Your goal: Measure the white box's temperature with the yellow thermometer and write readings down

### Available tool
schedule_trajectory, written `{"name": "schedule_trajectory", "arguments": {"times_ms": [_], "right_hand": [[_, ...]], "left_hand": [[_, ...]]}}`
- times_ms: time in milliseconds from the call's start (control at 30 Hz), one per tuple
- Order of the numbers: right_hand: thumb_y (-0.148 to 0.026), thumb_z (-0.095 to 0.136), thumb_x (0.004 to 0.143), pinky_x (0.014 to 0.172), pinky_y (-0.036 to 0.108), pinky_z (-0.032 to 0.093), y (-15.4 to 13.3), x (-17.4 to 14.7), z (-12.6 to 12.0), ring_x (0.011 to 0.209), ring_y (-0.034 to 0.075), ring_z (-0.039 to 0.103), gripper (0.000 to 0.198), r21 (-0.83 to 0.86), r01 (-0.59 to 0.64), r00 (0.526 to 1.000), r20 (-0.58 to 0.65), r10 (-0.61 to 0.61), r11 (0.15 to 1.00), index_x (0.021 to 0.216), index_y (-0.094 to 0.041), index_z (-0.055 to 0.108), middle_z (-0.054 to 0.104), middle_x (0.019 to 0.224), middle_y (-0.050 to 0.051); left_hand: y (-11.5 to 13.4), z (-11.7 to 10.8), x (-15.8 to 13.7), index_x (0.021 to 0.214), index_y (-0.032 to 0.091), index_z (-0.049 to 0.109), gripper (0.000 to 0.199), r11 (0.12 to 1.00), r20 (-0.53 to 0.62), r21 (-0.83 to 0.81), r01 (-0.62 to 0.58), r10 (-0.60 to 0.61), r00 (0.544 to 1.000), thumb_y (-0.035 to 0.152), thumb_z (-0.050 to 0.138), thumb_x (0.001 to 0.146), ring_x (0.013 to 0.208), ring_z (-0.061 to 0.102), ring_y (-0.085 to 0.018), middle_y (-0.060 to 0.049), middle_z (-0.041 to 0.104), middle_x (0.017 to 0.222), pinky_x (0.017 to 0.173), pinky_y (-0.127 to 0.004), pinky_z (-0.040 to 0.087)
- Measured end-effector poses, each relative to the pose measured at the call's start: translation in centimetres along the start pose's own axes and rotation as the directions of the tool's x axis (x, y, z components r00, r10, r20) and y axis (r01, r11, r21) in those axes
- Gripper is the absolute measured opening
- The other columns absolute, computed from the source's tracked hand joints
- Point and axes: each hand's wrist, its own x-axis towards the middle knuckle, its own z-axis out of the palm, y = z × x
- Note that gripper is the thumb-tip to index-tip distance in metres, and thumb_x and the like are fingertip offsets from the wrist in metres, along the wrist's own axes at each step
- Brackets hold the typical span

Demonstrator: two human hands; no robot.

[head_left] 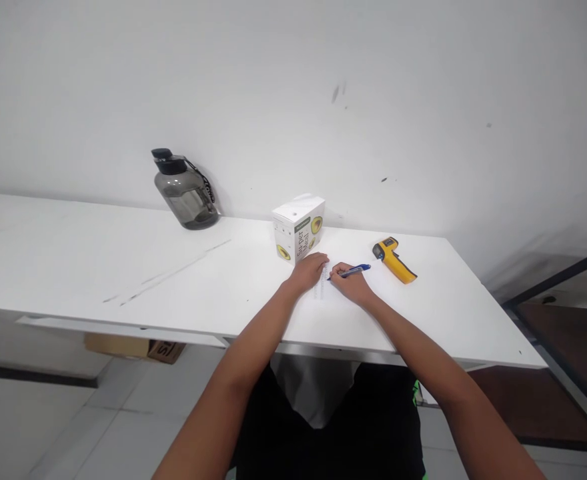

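Forearms [247, 357] cropped, paper [337, 297] partly covered, writing [322, 285] illegible

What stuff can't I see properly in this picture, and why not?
All in the head view:
Words on the paper: too small and blurry to read.
Paper's edges: they blend into the white table.
Back of the white box: turned away.
Cardboard box: its top is hidden by the table.
Markings on the yellow gadget: too small to read.

Head cam, facing fwd & down, mid-dist over desk [73, 260], wall [273, 87] ahead
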Motion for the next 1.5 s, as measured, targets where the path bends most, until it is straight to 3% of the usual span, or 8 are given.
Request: {"name": "schedule_trajectory", "arguments": {"times_ms": [767, 933, 1100, 1167, 1267, 1333, 1500], "right_hand": [[-0.032, 0.055, 0.071, 0.063, 0.028, 0.038, 0.3, 0.0, 0.2, 0.065, 0.015, 0.049, 0.010, -0.014, 0.031, 1.000, -0.003, -0.031, 0.999, 0.068, -0.022, 0.056, 0.058, 0.067, -0.003], [-0.045, 0.055, 0.079, 0.066, 0.029, 0.041, -0.2, -0.1, -0.6, 0.068, 0.017, 0.053, 0.023, -0.009, 0.046, 0.986, -0.161, -0.047, 0.999, 0.074, -0.023, 0.056, 0.061, 0.069, -0.001], [-0.056, 0.052, 0.084, 0.064, 0.031, 0.042, 0.2, 0.3, -2.4, 0.065, 0.019, 0.055, 0.034, -0.118, 0.026, 0.947, -0.314, -0.062, 0.993, 0.096, -0.025, 0.061, 0.060, 0.068, -0.001], [-0.055, 0.048, 0.088, 0.068, 0.032, 0.044, 0.9, 0.6, -3.1, 0.070, 0.021, 0.059, 0.038, -0.178, 0.067, 0.938, -0.324, -0.123, 0.982, 0.105, -0.024, 0.061, 0.063, 0.074, 0.002], [-0.048, 0.045, 0.090, 0.082, 0.037, 0.046, 2.1, 1.2, -3.7, 0.088, 0.024, 0.063, 0.041, -0.299, 0.140, 0.925, -0.300, -0.232, 0.944, 0.115, -0.021, 0.061, 0.068, 0.100, 0.009], [-0.042, 0.044, 0.089, 0.088, 0.039, 0.047, 2.9, 1.5, -3.7, 0.098, 0.026, 0.063, 0.041, -0.338, 0.127, 0.936, -0.271, -0.226, 0.932, 0.121, -0.020, 0.061, 0.066, 0.115, 0.011], [-0.026, 0.045, 0.086, 0.092, 0.042, 0.048, 3.7, 2.0, -3.6, 0.108, 0.026, 0.062, 0.043, -0.365, 0.087, 0.956, -0.230, -0.180, 0.927, 0.126, -0.026, 0.061, 0.065, 0.123, 0.008]], "left_hand": [[0.1, -0.1, -0.1, 0.114, 0.021, 0.065, 0.029, 0.999, -0.004, -0.017, 0.032, -0.033, 0.999, 0.019, 0.044, 0.094, 0.124, 0.057, -0.021, -0.006, 0.064, 0.130, 0.107, -0.039, 0.046], [0.1, -0.3, -0.2, 0.114, 0.020, 0.065, 0.031, 1.000, -0.003, -0.012, 0.016, -0.016, 1.000, 0.018, 0.043, 0.094, 0.121, 0.059, -0.020, -0.007, 0.064, 0.130, 0.106, -0.040, 0.047], [0.2, -0.4, -0.1, 0.115, 0.021, 0.066, 0.031, 0.999, 0.011, -0.010, 0.036, -0.035, 0.999, 0.018, 0.043, 0.094, 0.127, 0.056, -0.021, -0.006, 0.064, 0.132, 0.109, -0.042, 0.045], [0.2, -0.5, -0.1, 0.115, 0.020, 0.066, 0.031, 0.999, 0.014, -0.008, 0.046, -0.046, 0.999, 0.017, 0.043, 0.094, 0.128, 0.055, -0.021, -0.007, 0.063, 0.133, 0.110, -0.042, 0.044], [0.3, -0.6, -0.2, 0.115, 0.020, 0.066, 0.031, 0.999, 0.012, -0.007, 0.048, -0.047, 0.999, 0.016, 0.042, 0.094, 0.128, 0.055, -0.021, -0.007, 0.063, 0.133, 0.110, -0.042, 0.044], [0.4, -0.7, -0.3, 0.115, 0.019, 0.066, 0.031, 0.999, 0.020, -0.005, 0.052, -0.052, 0.998, 0.017, 0.042, 0.094, 0.128, 0.055, -0.021, -0.007, 0.063, 0.133, 0.110, -0.042, 0.045], [0.5, -0.7, -0.3, 0.113, 0.020, 0.066, 0.031, 0.999, 0.011, -0.008, 0.040, -0.040, 0.999, 0.016, 0.043, 0.093, 0.126, 0.057, -0.020, -0.006, 0.065, 0.131, 0.109, -0.041, 0.046]]}}
